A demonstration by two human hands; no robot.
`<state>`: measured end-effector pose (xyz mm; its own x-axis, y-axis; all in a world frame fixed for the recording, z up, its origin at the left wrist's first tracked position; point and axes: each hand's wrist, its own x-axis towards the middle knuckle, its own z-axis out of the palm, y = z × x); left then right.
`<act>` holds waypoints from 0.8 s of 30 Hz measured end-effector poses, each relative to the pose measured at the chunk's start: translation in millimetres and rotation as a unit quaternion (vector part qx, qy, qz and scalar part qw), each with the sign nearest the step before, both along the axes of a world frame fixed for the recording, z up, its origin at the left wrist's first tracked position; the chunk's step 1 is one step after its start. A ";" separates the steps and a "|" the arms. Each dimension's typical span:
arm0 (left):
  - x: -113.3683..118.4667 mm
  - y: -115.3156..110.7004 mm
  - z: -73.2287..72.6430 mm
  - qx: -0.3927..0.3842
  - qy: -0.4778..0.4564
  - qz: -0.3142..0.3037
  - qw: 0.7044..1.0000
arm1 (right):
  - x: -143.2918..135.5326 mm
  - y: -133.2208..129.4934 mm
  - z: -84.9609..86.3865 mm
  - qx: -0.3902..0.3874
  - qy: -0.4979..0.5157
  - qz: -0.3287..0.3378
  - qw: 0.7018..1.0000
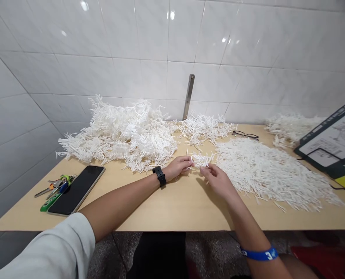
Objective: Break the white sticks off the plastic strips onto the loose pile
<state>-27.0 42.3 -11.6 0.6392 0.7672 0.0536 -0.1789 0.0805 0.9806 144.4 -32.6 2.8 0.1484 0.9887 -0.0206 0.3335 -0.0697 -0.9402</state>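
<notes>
Between my two hands, just above the table, is a small tangled clump of thin white branching plastic-like pieces (201, 159). My left hand (179, 166) pinches its left end. Thumb and fingers of my right hand (217, 179) close on its lower right side. Behind my left hand rises a tall heap of the same white pieces (126, 133). A smaller pile (205, 128) lies beyond the clump, near the wall. To the right of my right hand spreads a wide, flat layer of loose white sticks (272, 170).
On the left lie a black phone (78, 190) and a bunch of keys (57, 186) with a green tag. Eyeglasses (245, 135) rest behind the flat layer. A printed box (335, 135) leans at the right, near another white pile (294, 126). A metal bracket (189, 97) stands against the tiled wall.
</notes>
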 end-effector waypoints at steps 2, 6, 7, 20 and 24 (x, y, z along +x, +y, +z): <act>-0.3 -0.1 1.5 -0.005 -0.002 0.004 1.000 | -4.0 4.3 0.7 -0.027 0.124 0.030 0.991; 0.4 -2.1 5.8 0.006 0.022 0.023 0.999 | -5.4 8.6 6.0 -0.034 0.188 0.058 0.980; 0.8 -2.5 6.3 0.018 0.034 0.023 0.999 | -5.3 9.2 7.0 -0.024 0.159 0.071 0.984; 1.6 -5.7 2.1 0.023 0.071 -0.010 0.997 | -9.3 3.4 -1.2 0.016 0.080 0.205 0.975; 3.2 -4.6 -0.4 0.067 0.112 0.052 0.990 | -17.2 -12.8 -1.6 0.014 0.077 0.170 0.982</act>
